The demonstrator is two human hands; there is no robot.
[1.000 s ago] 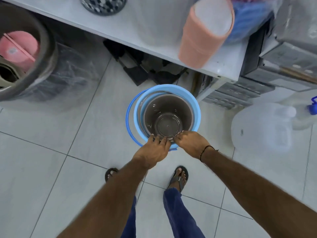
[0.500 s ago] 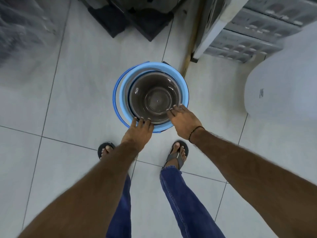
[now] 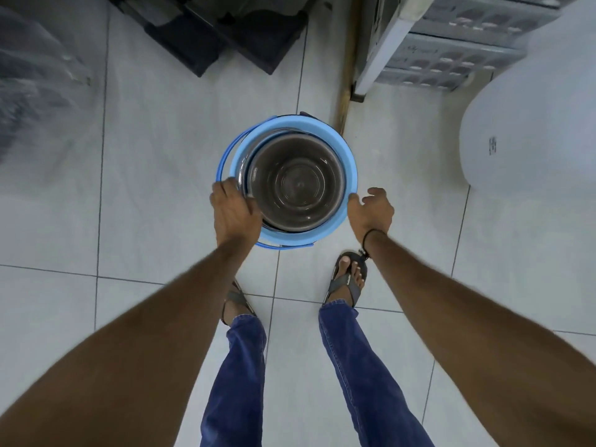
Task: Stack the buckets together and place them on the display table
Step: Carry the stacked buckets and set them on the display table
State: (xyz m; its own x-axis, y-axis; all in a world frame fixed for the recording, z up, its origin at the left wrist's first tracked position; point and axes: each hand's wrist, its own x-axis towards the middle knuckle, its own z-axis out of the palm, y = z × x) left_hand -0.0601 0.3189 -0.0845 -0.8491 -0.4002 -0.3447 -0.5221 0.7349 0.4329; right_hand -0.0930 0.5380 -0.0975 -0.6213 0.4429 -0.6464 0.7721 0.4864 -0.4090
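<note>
A light blue bucket (image 3: 350, 175) with a blue wire handle stands on the tiled floor in front of my feet. A dark grey-brown bucket (image 3: 296, 185) is nested inside it, its ringed bottom visible. My left hand (image 3: 233, 211) grips the left rim of the stack, fingers curled over the inner bucket's edge. At the right side of the blue rim, my right hand (image 3: 372, 209) has its fingers spread; only the thumb is near the rim.
The white leg of the display table (image 3: 383, 50) stands behind the bucket at upper right, with grey plastic crates (image 3: 451, 43) beside it. A large white container (image 3: 532, 124) sits at right. Black objects (image 3: 225, 30) lie at the top, clear plastic wrap (image 3: 35, 82) at left.
The view has tilted down and moved closer to the buckets. My hands have shifted from the near rim out to the two sides, left gripping, right opened.
</note>
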